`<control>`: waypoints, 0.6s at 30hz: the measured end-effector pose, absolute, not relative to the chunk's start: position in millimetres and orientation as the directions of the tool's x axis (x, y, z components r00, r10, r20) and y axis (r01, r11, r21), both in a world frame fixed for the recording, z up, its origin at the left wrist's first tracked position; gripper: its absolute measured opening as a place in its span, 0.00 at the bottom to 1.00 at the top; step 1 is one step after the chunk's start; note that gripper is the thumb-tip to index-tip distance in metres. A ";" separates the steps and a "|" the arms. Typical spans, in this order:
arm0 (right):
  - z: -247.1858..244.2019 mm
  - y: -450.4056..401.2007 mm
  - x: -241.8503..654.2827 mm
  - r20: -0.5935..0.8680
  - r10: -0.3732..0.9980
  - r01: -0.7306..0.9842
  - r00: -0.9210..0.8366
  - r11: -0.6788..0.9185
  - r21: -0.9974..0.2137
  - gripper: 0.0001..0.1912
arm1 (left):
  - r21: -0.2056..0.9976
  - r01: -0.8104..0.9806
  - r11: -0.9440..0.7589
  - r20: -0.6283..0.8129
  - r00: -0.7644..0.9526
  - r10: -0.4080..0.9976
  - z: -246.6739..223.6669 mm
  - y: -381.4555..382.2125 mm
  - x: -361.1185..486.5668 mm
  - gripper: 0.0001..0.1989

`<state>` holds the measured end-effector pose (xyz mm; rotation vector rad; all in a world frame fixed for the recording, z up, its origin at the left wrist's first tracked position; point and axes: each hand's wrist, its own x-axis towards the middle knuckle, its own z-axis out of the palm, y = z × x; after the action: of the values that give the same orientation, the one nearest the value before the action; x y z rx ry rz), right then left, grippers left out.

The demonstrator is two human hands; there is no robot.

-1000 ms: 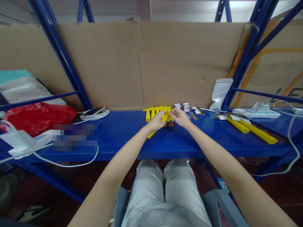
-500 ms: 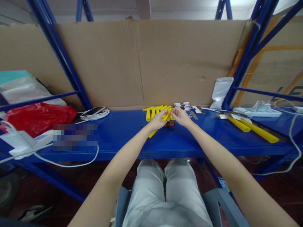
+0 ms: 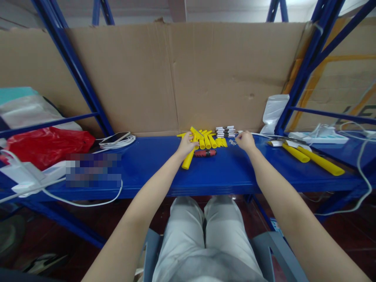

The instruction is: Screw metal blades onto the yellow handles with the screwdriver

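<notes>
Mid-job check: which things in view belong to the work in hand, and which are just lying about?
Likely part of the job:
yellow tool in the left hand
row of yellow handles
red-handled tool
small metal bits by the right hand

Apparently just lying about:
red bag
white pouch
white power strip at far right

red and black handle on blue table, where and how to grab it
Probably the middle of the red and black handle, from above and the near side: it lies left to right, yellow pieces sit just behind it, and the left hand holds a yellow tool near the handle's left end.
</notes>
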<state>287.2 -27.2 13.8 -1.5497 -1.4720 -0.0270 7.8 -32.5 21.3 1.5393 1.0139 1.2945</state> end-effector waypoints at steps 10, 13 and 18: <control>0.9 -21.9 290.4 0.378 0.859 0.880 0.346 -0.158 -0.448 0.04 | 0.976 -0.054 -0.212 0.219 0.218 0.951 36.9 -47.0 35.3 0.21; 3.3 -23.6 285.1 0.345 0.861 0.882 0.375 -0.215 -0.420 0.08 | 0.983 -0.087 -0.161 0.179 0.270 0.946 44.6 -49.7 55.2 0.18; 10.4 -26.7 288.6 0.327 0.783 0.743 0.529 -0.241 -0.625 0.14 | 0.995 -0.094 -0.017 0.048 0.349 0.936 49.7 -46.3 103.3 0.13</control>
<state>288.6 -26.7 10.4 -2.0094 -1.2370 0.0676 103.3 -46.3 49.7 1.3161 0.8636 1.0058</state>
